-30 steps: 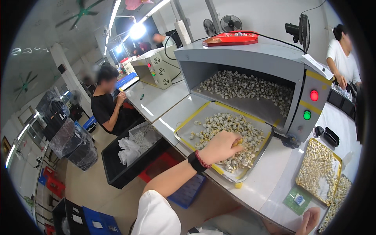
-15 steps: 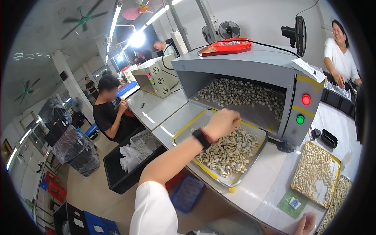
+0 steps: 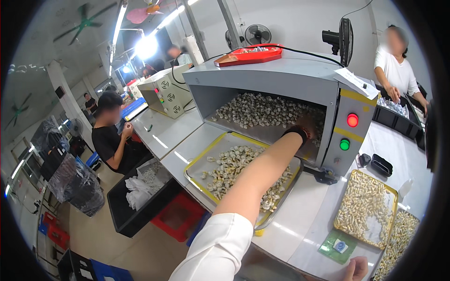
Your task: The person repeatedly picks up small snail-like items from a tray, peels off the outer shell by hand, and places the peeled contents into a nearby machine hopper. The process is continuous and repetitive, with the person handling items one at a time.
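Observation:
A grey box-shaped machine with an open front holds a spread of small greyish-white pieces. My left hand, a dark band on its wrist, reaches inside at the right end of that spread; its fingers are lost in the shade. Under my left forearm lies a yellow-edged tray of small shiny pieces, pale with yellow-brown parts. At the lower edge my right hand is partly cut off, fingers loosely bent and thumb apart, with nothing seen in it. Near it sits a green packet.
To the right are a tray of slim yellowish pieces and a black dish. Red and green lights mark the machine's side. A red tray tops it. A black crate stands left. Co-workers sit left and stand far right.
My left hand has gone from above the yellow-edged tray forward into the machine's right side. The whole view has shifted a little. My right hand stays near the lower edge.

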`<state>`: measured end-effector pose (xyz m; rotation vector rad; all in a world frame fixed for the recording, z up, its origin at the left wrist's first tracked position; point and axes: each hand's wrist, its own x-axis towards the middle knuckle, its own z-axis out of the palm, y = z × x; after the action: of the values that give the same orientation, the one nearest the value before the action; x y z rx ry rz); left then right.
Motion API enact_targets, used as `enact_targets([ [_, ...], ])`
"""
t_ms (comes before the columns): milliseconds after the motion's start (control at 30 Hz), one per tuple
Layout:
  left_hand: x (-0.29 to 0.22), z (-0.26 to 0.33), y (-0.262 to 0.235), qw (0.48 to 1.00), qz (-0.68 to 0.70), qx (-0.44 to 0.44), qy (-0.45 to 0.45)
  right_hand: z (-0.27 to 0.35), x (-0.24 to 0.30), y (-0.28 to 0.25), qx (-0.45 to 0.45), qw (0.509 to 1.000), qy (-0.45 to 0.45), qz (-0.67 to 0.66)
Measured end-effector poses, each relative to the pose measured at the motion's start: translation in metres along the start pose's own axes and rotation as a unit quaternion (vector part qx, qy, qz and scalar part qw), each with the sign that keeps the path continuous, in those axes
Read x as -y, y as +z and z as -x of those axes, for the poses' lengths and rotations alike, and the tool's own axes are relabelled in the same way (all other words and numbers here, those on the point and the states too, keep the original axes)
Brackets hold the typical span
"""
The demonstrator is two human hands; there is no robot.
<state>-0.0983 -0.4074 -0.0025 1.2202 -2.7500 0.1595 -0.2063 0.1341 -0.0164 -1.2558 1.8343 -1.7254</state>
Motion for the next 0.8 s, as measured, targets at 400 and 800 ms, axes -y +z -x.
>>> enact_targets([
  [400,-0.020,-0.020,0.019,0.988,-0.058,-0.123,0.073,-0.001,-0.002,-0.004,-0.011,1.000,-0.008,0.000],
  [800,-0.016,0.002,0.003,0.996,0.032,-0.080,0.008,0.000,-0.001,-0.003,-0.003,1.000,-0.016,0.018],
])
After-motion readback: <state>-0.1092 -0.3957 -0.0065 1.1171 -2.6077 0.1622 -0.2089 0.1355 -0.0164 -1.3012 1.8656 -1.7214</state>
